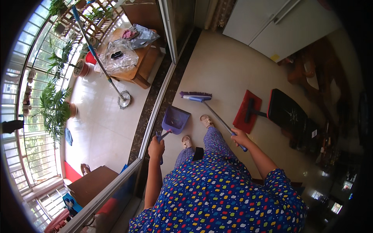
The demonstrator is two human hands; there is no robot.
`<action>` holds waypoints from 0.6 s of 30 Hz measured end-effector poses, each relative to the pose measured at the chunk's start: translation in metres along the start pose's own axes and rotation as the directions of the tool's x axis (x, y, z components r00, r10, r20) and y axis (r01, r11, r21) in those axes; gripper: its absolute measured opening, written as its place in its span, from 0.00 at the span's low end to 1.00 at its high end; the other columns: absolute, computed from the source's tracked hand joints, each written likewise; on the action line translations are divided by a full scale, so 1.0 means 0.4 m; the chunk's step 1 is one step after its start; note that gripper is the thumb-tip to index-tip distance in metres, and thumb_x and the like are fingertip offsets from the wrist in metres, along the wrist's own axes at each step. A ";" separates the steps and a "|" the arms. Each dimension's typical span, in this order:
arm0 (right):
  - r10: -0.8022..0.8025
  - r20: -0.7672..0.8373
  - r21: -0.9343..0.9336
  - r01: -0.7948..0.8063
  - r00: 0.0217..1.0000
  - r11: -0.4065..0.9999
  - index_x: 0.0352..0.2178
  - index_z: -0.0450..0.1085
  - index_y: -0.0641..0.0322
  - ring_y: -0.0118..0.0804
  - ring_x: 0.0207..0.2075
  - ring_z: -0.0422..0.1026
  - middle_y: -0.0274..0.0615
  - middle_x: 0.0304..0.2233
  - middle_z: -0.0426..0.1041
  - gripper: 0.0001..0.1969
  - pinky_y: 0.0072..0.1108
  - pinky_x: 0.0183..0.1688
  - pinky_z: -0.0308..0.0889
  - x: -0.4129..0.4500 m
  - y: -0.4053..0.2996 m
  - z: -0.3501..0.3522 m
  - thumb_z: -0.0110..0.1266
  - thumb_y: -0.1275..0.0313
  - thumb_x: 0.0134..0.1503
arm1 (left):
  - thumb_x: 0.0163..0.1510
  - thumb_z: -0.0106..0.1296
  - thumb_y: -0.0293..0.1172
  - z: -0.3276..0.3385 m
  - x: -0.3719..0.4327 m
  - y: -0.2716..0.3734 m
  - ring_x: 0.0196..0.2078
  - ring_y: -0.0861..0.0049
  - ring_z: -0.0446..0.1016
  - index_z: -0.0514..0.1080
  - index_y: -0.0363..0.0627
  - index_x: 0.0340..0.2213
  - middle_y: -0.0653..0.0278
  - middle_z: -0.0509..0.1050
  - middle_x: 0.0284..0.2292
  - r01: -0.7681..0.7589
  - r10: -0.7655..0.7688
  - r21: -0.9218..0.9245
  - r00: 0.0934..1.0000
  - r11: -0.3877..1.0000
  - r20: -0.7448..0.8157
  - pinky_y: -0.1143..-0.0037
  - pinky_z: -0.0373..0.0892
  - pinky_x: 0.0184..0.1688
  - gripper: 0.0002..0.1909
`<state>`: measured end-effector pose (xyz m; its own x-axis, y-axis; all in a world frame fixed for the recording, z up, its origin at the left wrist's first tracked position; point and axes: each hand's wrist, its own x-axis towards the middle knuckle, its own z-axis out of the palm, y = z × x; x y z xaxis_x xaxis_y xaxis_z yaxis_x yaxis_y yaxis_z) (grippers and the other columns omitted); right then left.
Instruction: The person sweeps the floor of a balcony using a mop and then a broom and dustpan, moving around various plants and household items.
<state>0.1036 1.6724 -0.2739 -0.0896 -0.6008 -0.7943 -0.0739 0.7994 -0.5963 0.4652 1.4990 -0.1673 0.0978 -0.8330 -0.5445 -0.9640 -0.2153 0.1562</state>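
Observation:
My left hand (156, 148) is closed around the handle of a purple long-handled dustpan (176, 116), whose pan rests on the floor close to the sliding door track; small bits of debris lie in it. In my right hand (241, 137) is the blue grip of a broom with a grey pole. The broom head (196, 97), blue and white with purple bristles, is at the floor beyond the dustpan, apart from it. My sandalled feet are between the dustpan and the pole.
A metal door track (158, 109) runs along the left. Beyond it stand a spin mop (124, 99), a wooden table (142, 68) with plastic wrapping, and potted plants (55, 102). To the right are a red mat (242, 109), a black-backed chair (287, 107) and a white fridge (274, 26).

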 end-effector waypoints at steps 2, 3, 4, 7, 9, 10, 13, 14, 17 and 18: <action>-0.058 -0.025 0.036 0.059 0.998 0.998 0.51 0.51 0.63 0.27 0.11 0.63 0.38 0.16 0.64 0.29 0.20 0.14 0.62 0.052 -0.012 -0.047 0.45 0.76 0.45 | 0.46 0.44 0.40 0.011 -0.020 0.011 0.37 0.57 0.69 0.63 0.43 0.39 0.51 0.71 0.33 0.033 -0.030 0.049 0.998 0.998 -0.061 0.64 0.65 0.38 0.19; -0.030 -0.060 0.072 0.035 0.998 0.997 0.52 0.51 0.63 0.27 0.10 0.62 0.38 0.15 0.64 0.29 0.20 0.13 0.61 0.084 -0.021 -0.076 0.45 0.76 0.45 | 0.47 0.43 0.39 0.016 -0.031 0.018 0.37 0.57 0.69 0.63 0.43 0.39 0.51 0.71 0.34 0.091 -0.085 0.125 0.995 0.988 -0.053 0.63 0.65 0.38 0.18; -0.026 -0.080 0.079 0.033 0.996 0.996 0.52 0.49 0.64 0.27 0.10 0.62 0.38 0.15 0.63 0.29 0.20 0.13 0.61 0.118 -0.034 -0.106 0.44 0.77 0.46 | 0.46 0.44 0.38 0.016 -0.045 0.025 0.37 0.57 0.70 0.63 0.44 0.38 0.52 0.71 0.33 0.101 -0.092 0.106 0.992 0.989 -0.090 0.63 0.65 0.38 0.17; -0.047 -0.112 0.124 0.061 0.993 0.990 0.52 0.48 0.65 0.29 0.10 0.62 0.40 0.14 0.63 0.28 0.22 0.13 0.61 0.214 -0.084 -0.205 0.44 0.77 0.48 | 0.46 0.45 0.38 0.010 -0.081 0.050 0.36 0.58 0.70 0.63 0.44 0.39 0.53 0.71 0.32 0.159 -0.141 0.162 0.983 0.974 -0.120 0.64 0.66 0.36 0.18; -0.016 -0.136 0.144 0.036 0.991 0.989 0.52 0.47 0.67 0.30 0.11 0.62 0.40 0.14 0.63 0.28 0.22 0.14 0.61 0.264 -0.126 -0.262 0.43 0.77 0.49 | 0.46 0.46 0.37 -0.002 -0.099 0.064 0.35 0.59 0.71 0.63 0.45 0.39 0.54 0.71 0.31 0.159 -0.132 0.166 0.978 0.973 -0.163 0.64 0.66 0.35 0.18; -0.055 -0.192 0.156 0.086 0.980 0.984 0.43 0.58 0.72 0.31 0.11 0.62 0.40 0.13 0.63 0.18 0.22 0.14 0.60 0.281 -0.148 -0.278 0.43 0.77 0.48 | 0.46 0.47 0.37 -0.013 -0.106 0.065 0.34 0.59 0.71 0.64 0.45 0.39 0.54 0.71 0.32 0.171 -0.140 0.174 0.974 0.970 -0.177 0.64 0.66 0.35 0.18; -0.006 -0.191 0.171 0.039 0.982 0.985 0.28 0.62 0.70 0.32 0.10 0.62 0.41 0.12 0.63 0.07 0.23 0.14 0.60 0.332 -0.225 -0.305 0.43 0.76 0.47 | 0.45 0.47 0.37 -0.039 -0.124 0.067 0.33 0.59 0.71 0.64 0.46 0.38 0.55 0.71 0.31 0.211 -0.180 0.184 0.969 0.960 -0.170 0.65 0.67 0.34 0.17; -0.029 -0.190 0.161 0.060 0.981 0.985 0.19 0.59 0.66 0.33 0.11 0.62 0.41 0.12 0.63 0.05 0.23 0.14 0.59 0.347 -0.251 -0.305 0.42 0.75 0.46 | 0.45 0.47 0.37 -0.050 -0.123 0.072 0.33 0.58 0.71 0.64 0.46 0.38 0.55 0.71 0.31 0.197 -0.162 0.185 0.968 0.963 -0.191 0.65 0.67 0.33 0.17; 0.114 -0.057 0.353 -0.087 0.992 0.931 0.26 0.58 0.59 0.27 0.11 0.61 0.36 0.13 0.61 0.03 0.19 0.09 0.56 0.393 -0.313 -0.280 0.42 0.73 0.48 | 0.45 0.47 0.36 -0.053 -0.122 0.090 0.32 0.57 0.71 0.65 0.46 0.37 0.54 0.71 0.30 0.224 -0.188 0.168 0.960 0.960 -0.207 0.64 0.67 0.32 0.16; 0.144 -0.032 0.331 -0.126 0.989 0.935 0.24 0.57 0.57 0.26 0.11 0.60 0.36 0.13 0.61 0.02 0.19 0.09 0.55 0.405 -0.326 -0.260 0.41 0.73 0.48 | 0.45 0.47 0.37 -0.050 -0.119 0.099 0.33 0.58 0.71 0.65 0.47 0.38 0.55 0.71 0.30 0.233 -0.197 0.167 0.958 0.958 -0.209 0.64 0.67 0.33 0.17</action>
<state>-0.0045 1.4706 -0.3128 -0.1311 -0.4789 -0.8680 0.2707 0.8250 -0.4960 0.4274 1.5199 -0.1185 0.3351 -0.8622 -0.3798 -0.9420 -0.3153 -0.1153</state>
